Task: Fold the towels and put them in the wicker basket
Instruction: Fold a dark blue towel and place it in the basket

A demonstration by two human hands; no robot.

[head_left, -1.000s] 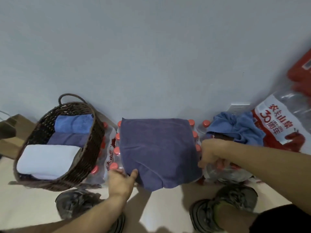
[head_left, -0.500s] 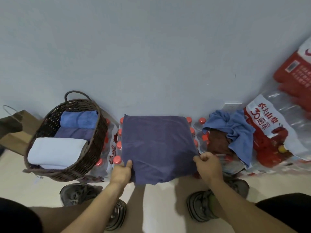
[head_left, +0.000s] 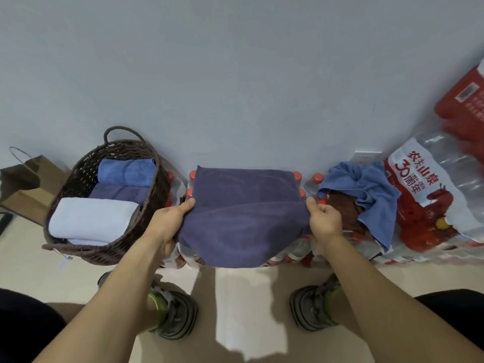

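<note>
Dark purple towel [head_left: 246, 205], spread over red-capped bottle pack [head_left: 297, 176], is pinched at near corners by left hand [head_left: 170, 221] and right hand [head_left: 324, 221], beside wicker basket [head_left: 154, 205] holding three folded towels.

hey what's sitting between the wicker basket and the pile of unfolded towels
In the head view, the purple towel, gripped by the left hand and right hand, lies over red-capped bottles.
</note>
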